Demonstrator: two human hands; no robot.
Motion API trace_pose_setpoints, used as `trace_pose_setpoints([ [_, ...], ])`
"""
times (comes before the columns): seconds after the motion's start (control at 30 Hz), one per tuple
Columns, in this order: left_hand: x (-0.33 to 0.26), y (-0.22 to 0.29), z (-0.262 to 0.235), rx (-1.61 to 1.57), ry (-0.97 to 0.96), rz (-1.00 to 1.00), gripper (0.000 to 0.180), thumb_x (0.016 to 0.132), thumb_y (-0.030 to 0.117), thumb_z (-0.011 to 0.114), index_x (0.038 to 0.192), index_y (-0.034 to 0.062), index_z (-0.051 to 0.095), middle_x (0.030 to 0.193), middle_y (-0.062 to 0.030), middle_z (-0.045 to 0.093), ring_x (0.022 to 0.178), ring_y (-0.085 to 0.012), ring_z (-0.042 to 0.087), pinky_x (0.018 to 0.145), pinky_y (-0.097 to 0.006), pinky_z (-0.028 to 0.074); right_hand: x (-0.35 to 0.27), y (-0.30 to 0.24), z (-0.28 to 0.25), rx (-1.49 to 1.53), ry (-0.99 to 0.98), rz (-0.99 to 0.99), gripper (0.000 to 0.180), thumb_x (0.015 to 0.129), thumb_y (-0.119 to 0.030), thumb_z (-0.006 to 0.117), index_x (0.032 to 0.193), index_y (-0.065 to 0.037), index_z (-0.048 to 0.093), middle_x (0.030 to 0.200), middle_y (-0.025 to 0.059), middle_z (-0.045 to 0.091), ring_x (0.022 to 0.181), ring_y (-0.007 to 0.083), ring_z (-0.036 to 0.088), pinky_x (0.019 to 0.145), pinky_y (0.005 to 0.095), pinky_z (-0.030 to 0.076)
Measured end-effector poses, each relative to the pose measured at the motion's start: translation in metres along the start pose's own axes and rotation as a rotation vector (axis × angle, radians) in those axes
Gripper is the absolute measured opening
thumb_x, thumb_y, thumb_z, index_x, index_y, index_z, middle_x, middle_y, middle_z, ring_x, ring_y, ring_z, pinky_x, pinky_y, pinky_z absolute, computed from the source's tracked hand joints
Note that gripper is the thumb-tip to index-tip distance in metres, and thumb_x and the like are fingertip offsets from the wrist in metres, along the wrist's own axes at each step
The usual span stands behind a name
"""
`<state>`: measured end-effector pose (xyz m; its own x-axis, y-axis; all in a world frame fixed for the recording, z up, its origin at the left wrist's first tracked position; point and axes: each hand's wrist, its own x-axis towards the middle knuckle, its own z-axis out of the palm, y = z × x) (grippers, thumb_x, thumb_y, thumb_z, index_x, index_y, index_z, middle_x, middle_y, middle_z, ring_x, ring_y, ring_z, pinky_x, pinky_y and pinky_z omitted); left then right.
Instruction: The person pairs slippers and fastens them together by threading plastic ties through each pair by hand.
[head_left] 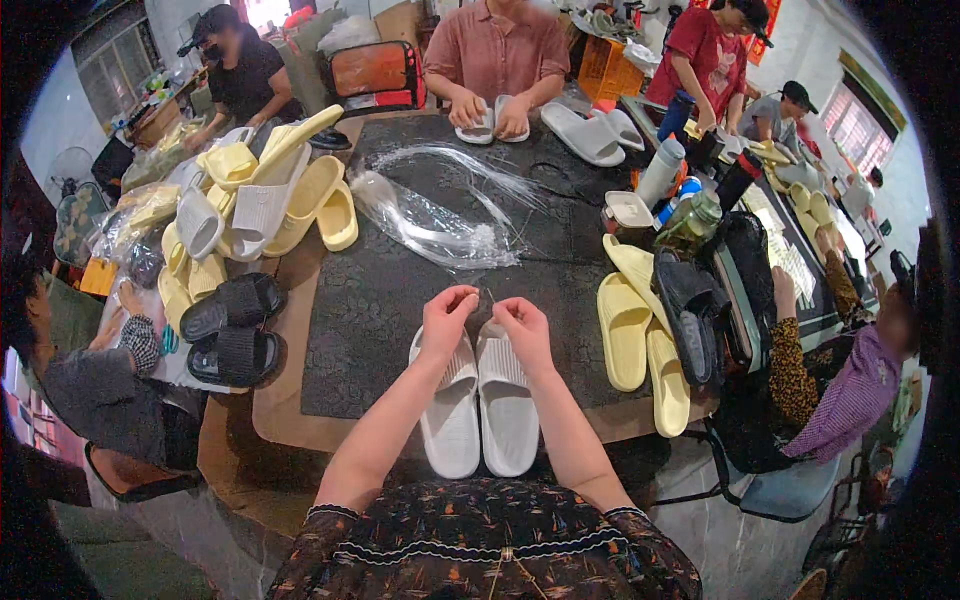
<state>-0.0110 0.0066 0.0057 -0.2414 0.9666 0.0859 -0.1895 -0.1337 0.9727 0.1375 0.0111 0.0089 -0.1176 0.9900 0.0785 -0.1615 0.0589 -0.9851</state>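
A pair of light grey slide sandals [510, 425] lies side by side before me at the table's near edge, soles down. Over their straps my left hand [449, 316] is closed, thumb and fingertips pinched. My right hand [524, 330] pinches too, a short way to its right. A thin strand shows at the right fingertips; whether the left pinch holds its other end is too fine to tell. Beyond my hands lies a bundle of thin clear plastic strands [430, 215], partly in a clear bag.
Yellow slides [625, 330] and black slides [685, 310] lie to the right, near a white bottle [660, 168] and a jar [690, 220]. Grey and yellow slides [270, 190] pile up left, above black ones [235, 355]. Across the dark mat [370, 330], a co-worker [497, 55] handles grey slides; others sit around.
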Motion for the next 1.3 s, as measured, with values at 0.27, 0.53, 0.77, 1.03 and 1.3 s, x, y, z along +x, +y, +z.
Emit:
trace_pose_setpoints([
  [0.27, -0.002, 0.000, 0.002, 0.027, -0.009, 0.022, 0.016, 0.087, 0.010, 0.063, 0.097, -0.0007, 0.068, 0.088, -0.0005, 0.065, 0.081, -0.0062, 0.056, 0.074, -0.022, 0.045, 0.001, 0.003, 0.000, -0.003, -0.026, 0.002, 0.009, 0.086, -0.012, 0.065, 0.087, -0.003, 0.064, 0.074, -0.0017, 0.062, 0.068, 0.0047, 0.055, 0.063, 0.0207, 0.045],
  [0.53, 0.000, -0.003, 0.002, 0.003, -0.015, 0.035, 0.016, 0.086, 0.011, 0.065, 0.097, 0.0001, 0.069, 0.086, -0.0017, 0.065, 0.080, -0.0078, 0.057, 0.074, -0.022, 0.045, 0.004, 0.011, -0.003, -0.046, -0.034, 0.004, 0.009, 0.085, -0.012, 0.066, 0.087, -0.003, 0.065, 0.075, -0.0030, 0.061, 0.066, 0.0036, 0.052, 0.061, 0.0200, 0.043],
  [0.77, -0.002, 0.001, 0.001, 0.065, -0.045, 0.026, 0.016, 0.084, 0.011, 0.065, 0.094, 0.0000, 0.069, 0.088, -0.0029, 0.067, 0.081, -0.0084, 0.058, 0.074, -0.023, 0.045, 0.004, 0.010, -0.004, -0.042, -0.022, 0.000, 0.010, 0.085, -0.012, 0.066, 0.088, -0.003, 0.065, 0.075, -0.0036, 0.060, 0.066, 0.0030, 0.051, 0.060, 0.0192, 0.042],
  [1.03, -0.004, 0.009, 0.001, 0.068, -0.091, -0.041, 0.012, 0.082, 0.012, 0.066, 0.088, 0.0015, 0.070, 0.080, -0.0008, 0.067, 0.074, -0.0067, 0.058, 0.069, -0.022, 0.046, 0.002, 0.007, -0.002, -0.027, 0.006, -0.031, 0.009, 0.084, -0.012, 0.066, 0.087, -0.003, 0.065, 0.075, -0.0042, 0.060, 0.066, 0.0026, 0.051, 0.060, 0.0193, 0.042],
  [1.3, 0.000, -0.003, -0.004, 0.046, -0.171, -0.048, 0.010, 0.080, 0.011, 0.066, 0.082, 0.0009, 0.068, 0.075, 0.0015, 0.064, 0.069, -0.0048, 0.054, 0.064, -0.021, 0.044, -0.001, 0.004, -0.001, -0.048, -0.017, -0.022, 0.007, 0.084, -0.011, 0.065, 0.084, -0.005, 0.064, 0.073, -0.0058, 0.058, 0.064, 0.0020, 0.048, 0.058, 0.0181, 0.040],
])
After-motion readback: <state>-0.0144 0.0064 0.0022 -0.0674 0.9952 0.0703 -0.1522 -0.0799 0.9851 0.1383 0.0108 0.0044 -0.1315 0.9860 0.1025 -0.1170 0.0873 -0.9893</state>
